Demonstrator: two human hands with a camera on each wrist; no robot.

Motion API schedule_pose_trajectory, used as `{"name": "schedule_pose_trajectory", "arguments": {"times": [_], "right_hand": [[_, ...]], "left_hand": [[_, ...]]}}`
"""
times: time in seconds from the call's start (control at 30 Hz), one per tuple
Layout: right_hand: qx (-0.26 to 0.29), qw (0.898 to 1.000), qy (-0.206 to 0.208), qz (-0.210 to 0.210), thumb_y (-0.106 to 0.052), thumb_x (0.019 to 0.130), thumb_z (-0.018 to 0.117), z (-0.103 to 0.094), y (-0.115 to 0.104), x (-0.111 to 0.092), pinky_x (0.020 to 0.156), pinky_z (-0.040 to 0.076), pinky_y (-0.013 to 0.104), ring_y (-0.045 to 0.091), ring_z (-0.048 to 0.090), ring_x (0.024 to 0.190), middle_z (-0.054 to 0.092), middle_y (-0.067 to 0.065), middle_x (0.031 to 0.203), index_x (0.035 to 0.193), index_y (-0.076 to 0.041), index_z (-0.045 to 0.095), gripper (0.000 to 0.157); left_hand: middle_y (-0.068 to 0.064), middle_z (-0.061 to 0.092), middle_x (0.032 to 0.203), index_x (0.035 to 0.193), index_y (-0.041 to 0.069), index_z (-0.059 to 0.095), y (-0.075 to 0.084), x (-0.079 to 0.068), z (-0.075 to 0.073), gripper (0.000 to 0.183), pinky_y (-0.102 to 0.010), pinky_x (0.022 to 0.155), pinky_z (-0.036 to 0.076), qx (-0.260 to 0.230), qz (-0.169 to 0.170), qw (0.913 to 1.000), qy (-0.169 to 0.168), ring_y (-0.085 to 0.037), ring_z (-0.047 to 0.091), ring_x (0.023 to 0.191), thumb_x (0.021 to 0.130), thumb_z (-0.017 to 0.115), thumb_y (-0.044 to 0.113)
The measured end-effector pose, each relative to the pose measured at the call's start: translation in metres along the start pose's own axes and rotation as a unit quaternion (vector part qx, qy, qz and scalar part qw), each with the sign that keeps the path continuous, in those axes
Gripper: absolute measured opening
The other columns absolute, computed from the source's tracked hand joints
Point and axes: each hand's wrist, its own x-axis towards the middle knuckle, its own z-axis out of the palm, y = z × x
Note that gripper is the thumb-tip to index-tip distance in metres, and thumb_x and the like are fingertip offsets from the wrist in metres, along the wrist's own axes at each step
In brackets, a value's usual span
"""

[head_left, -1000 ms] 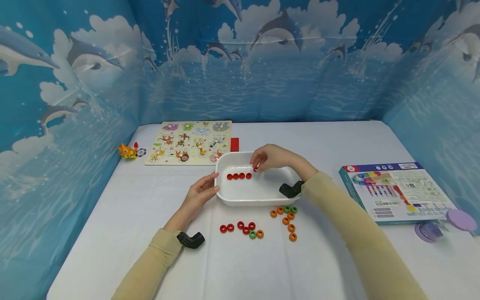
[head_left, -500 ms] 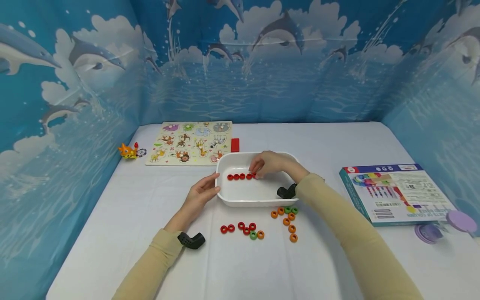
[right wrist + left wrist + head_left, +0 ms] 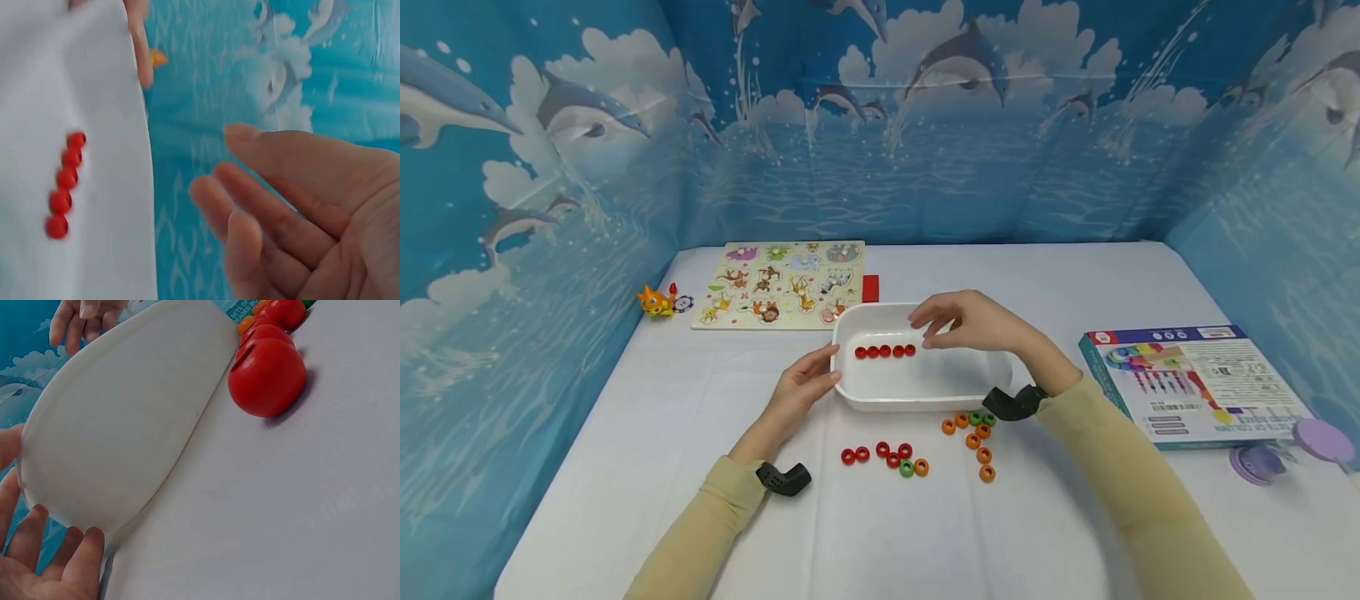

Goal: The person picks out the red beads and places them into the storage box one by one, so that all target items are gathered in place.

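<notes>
White tray, set crosswise on the bench within reach of both hands. Contents: five red beads in one straight row, apparently kept close so they read as a line. Left hand: holding the tray's left end, probably to steady it. Right hand: over the tray, fingers loosely bent, grasping nothing. Before the tray: loose red, orange and green beads, two groups, presumably placed for easy reach.

Long tan sleeves, bent black wrist-worn devices
</notes>
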Motion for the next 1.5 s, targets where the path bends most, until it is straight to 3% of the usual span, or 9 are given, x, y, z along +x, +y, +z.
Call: {"name": "schedule_pose_trajectory", "arguments": {"times": [0.17,0.33,0.67,0.97,1.27,1.5], "right_hand": [[0.05,0.998,0.028,-0.038,-0.017,0.079,0.069,0.034,-0.007,-0.03,0.066,0.054,0.029,0.012,0.062,0.082,0.064,0.008,0.099,0.104,-0.01,0.062,0.027],[0.093,0.994,0.045,-0.042,-0.018,0.079,0.068,0.075,-0.005,-0.051,0.065,0.054,0.028,0.012,0.062,0.08,0.065,0.005,0.092,0.097,-0.014,0.064,0.018],[0.042,0.998,0.055,-0.013,-0.023,0.078,0.069,0.127,0.014,-0.061,0.056,0.051,0.023,0.007,0.058,0.068,0.063,-0.008,0.085,0.099,-0.014,0.065,0.023],[0.002,0.998,0.054,-0.018,-0.03,0.077,0.069,0.136,0.026,-0.058,0.055,0.049,0.02,0.004,0.056,0.064,0.061,-0.013,0.076,0.098,-0.019,0.065,0.024],[-0.012,0.998,0.051,-0.016,-0.02,0.078,0.07,0.138,0.03,-0.056,0.056,0.049,0.02,0.002,0.055,0.064,0.06,-0.018,0.081,0.096,-0.023,0.066,0.019],[-0.043,0.998,0.049,-0.013,-0.029,0.078,0.069,0.127,0.013,-0.062,0.053,0.047,0.019,0.002,0.054,0.064,0.059,-0.018,0.074,0.095,-0.022,0.067,0.019]], "left_hand": [[0.006,0.036,0.139,0.126,0.015,0.051,0.001,-0.001,0.0,0.052,-0.024,0.094,0.039,-0.003,-0.001,1.0,0.005,-0.014,0.03,0.127,0.078,0.069,0.025],[0.006,0.035,0.139,0.126,0.015,0.05,0.0,-0.001,0.0,0.052,-0.024,0.094,0.039,-0.008,-0.005,1.0,0.0,-0.013,0.029,0.128,0.078,0.069,0.024],[0.006,0.035,0.139,0.127,0.014,0.049,0.0,0.0,0.0,0.053,-0.023,0.095,0.038,0.005,-0.002,1.0,-0.002,-0.014,0.029,0.128,0.079,0.068,0.027],[0.005,0.035,0.139,0.127,0.013,0.049,-0.001,0.0,0.0,0.052,-0.023,0.095,0.038,-0.003,-0.002,1.0,0.0,-0.013,0.028,0.128,0.079,0.068,0.024],[0.006,0.035,0.139,0.127,0.013,0.049,0.0,-0.001,0.0,0.054,-0.023,0.095,0.038,-0.003,0.0,1.0,-0.001,-0.014,0.028,0.128,0.078,0.069,0.025],[0.007,0.035,0.139,0.126,0.016,0.05,0.0,-0.001,0.001,0.053,-0.024,0.095,0.038,0.002,-0.003,1.0,0.003,-0.014,0.028,0.128,0.078,0.069,0.026]]}}
